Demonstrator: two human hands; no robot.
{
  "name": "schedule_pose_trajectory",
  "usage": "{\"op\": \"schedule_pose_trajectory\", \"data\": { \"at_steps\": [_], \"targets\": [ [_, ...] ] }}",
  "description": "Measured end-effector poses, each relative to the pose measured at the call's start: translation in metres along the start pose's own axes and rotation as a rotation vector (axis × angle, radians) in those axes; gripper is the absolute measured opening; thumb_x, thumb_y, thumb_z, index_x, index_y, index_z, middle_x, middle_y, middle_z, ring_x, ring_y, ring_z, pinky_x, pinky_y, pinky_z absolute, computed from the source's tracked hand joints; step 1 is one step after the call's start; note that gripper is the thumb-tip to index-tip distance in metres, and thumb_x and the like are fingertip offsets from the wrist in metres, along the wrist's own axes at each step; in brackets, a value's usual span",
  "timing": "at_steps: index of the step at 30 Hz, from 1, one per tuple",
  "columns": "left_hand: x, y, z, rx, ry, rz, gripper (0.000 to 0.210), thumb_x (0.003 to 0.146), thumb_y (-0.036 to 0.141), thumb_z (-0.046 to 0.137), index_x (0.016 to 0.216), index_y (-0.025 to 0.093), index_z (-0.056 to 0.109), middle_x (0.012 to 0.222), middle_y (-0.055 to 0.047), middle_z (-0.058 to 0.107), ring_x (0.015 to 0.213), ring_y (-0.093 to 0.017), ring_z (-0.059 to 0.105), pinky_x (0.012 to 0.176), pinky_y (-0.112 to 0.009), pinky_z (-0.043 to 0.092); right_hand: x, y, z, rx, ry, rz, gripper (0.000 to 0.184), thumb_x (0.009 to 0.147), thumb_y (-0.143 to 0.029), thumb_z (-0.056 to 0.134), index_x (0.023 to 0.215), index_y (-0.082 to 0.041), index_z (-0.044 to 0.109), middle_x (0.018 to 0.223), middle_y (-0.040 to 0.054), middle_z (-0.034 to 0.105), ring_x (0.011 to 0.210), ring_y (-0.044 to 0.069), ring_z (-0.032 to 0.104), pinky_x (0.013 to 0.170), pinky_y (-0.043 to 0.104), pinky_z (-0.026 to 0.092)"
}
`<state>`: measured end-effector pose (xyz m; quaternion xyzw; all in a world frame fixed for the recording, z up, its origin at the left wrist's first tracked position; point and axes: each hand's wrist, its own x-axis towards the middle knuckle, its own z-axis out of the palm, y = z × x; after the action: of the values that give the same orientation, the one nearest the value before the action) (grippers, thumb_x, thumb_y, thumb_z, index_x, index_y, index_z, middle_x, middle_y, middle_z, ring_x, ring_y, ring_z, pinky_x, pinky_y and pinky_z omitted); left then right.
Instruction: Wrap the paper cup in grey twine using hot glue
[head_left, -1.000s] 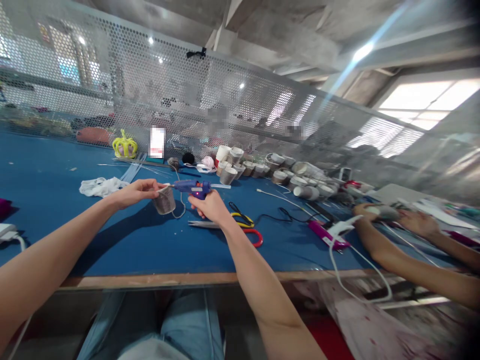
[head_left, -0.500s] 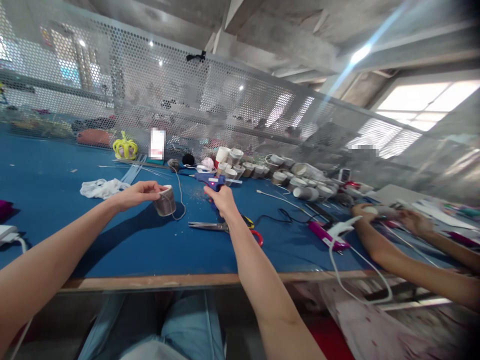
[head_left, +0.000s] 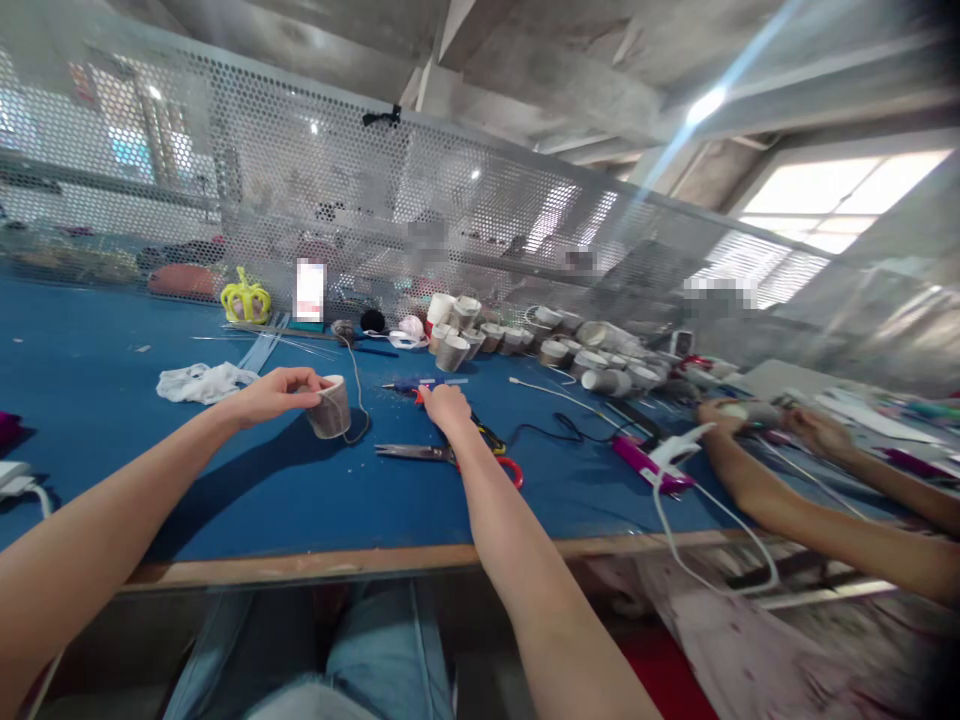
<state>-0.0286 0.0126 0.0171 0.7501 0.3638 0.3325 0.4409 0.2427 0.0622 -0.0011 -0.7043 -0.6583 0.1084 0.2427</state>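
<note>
My left hand (head_left: 289, 390) pinches the rim of a small cup (head_left: 331, 412) wrapped in grey-brown cord, held tilted just over the blue table. A loose strand of cord (head_left: 358, 385) runs from the cup back to a small grey yarn ball (head_left: 343, 328). My right hand (head_left: 448, 408) is closed around a blue glue gun (head_left: 411, 384) low at the tabletop; its nozzle points left and my fingers hide most of its handle. Scissors (head_left: 416, 452) with red and yellow-black handles lie just below, partly covered by my right wrist.
Several wrapped cups (head_left: 592, 360) stand and lie along the perforated metal screen (head_left: 315, 170). White cloth (head_left: 199, 382) lies at left, near a yellow crown-shaped piece (head_left: 245, 300). A purple power strip (head_left: 646, 466) with white cables sits at right, beside a co-worker's hands (head_left: 817, 432).
My right hand has lowered the glue gun toward the table, and the gun now lies flatter. My left hand keeps the cup in nearly the same place. The view has shifted slightly.
</note>
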Motion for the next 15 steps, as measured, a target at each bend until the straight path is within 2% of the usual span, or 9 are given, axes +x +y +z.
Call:
{"op": "schedule_pose_trajectory", "data": {
  "at_steps": [2,4,5,6,8,9,11,15],
  "targets": [
    [0.001,-0.002,0.0,0.011,0.009,-0.002,0.017,0.07,0.032,0.053,0.065,0.016,0.047,0.096,-0.007,0.061,0.099,-0.022,0.051,0.075,-0.029,0.04,-0.012,-0.013,-0.007,-0.086,0.127,0.018,0.029,0.079,-0.028,0.047,0.085,-0.003,0.058,0.103,0.0263,0.05,0.102,0.031,0.044,0.08,0.041,0.033],
    [0.001,-0.003,0.001,0.018,0.017,0.006,0.018,0.07,0.032,0.052,0.065,0.016,0.047,0.098,-0.008,0.06,0.095,-0.02,0.053,0.074,-0.029,0.04,-0.026,-0.03,-0.008,-0.085,0.182,-0.083,0.03,0.077,-0.035,0.051,0.091,-0.009,0.058,0.107,0.0185,0.05,0.106,0.028,0.04,0.086,0.038,0.03],
    [0.001,-0.003,0.002,0.022,0.022,0.013,0.018,0.07,0.032,0.052,0.065,0.016,0.047,0.098,-0.008,0.06,0.093,-0.02,0.054,0.074,-0.029,0.04,-0.034,-0.039,-0.007,-0.067,0.175,-0.171,0.029,0.076,-0.04,0.051,0.087,-0.014,0.059,0.1,0.0122,0.054,0.101,0.023,0.044,0.085,0.034,0.031],
    [0.001,-0.003,0.003,0.028,0.026,0.02,0.018,0.071,0.032,0.052,0.065,0.016,0.047,0.097,-0.008,0.061,0.09,-0.019,0.054,0.074,-0.029,0.04,-0.042,-0.047,-0.004,-0.008,0.18,-0.342,0.029,0.076,-0.042,0.05,0.081,-0.015,0.059,0.092,0.0092,0.057,0.094,0.02,0.047,0.083,0.031,0.033],
    [0.0,-0.001,0.004,0.05,0.038,0.035,0.018,0.071,0.032,0.052,0.066,0.016,0.047,0.091,-0.007,0.061,0.085,-0.018,0.055,0.074,-0.029,0.04,-0.056,-0.063,0.006,0.111,0.138,-0.595,0.026,0.073,-0.042,0.055,0.075,-0.016,0.057,0.08,0.0054,0.057,0.082,0.016,0.049,0.076,0.027,0.037],
    [0.0,-0.001,0.005,0.068,0.043,0.043,0.018,0.071,0.032,0.052,0.066,0.015,0.047,0.087,-0.007,0.061,0.082,-0.017,0.055,0.073,-0.029,0.04,-0.062,-0.069,0.011,0.144,0.104,-0.668,0.024,0.071,-0.04,0.058,0.074,-0.016,0.056,0.077,0.0042,0.056,0.078,0.015,0.049,0.071,0.026,0.038],
    [0.0,0.001,0.006,0.123,0.052,0.055,0.019,0.071,0.033,0.051,0.067,0.015,0.048,0.08,-0.005,0.061,0.076,-0.016,0.054,0.07,-0.028,0.04,-0.069,-0.076,0.02,0.159,0.084,-0.71,0.02,0.068,-0.034,0.062,0.071,-0.016,0.053,0.073,0.0031,0.055,0.073,0.014,0.048,0.066,0.026,0.038],
    [0.0,0.002,0.007,0.229,0.051,0.068,0.02,0.072,0.035,0.05,0.068,0.015,0.049,0.075,-0.003,0.059,0.072,-0.015,0.053,0.068,-0.026,0.04,-0.071,-0.076,0.024,0.25,0.035,-0.67,0.013,0.07,-0.021,0.058,0.062,-0.017,0.048,0.069,0.001,0.051,0.066,0.012,0.047,0.062,0.025,0.037]
  ]
}}
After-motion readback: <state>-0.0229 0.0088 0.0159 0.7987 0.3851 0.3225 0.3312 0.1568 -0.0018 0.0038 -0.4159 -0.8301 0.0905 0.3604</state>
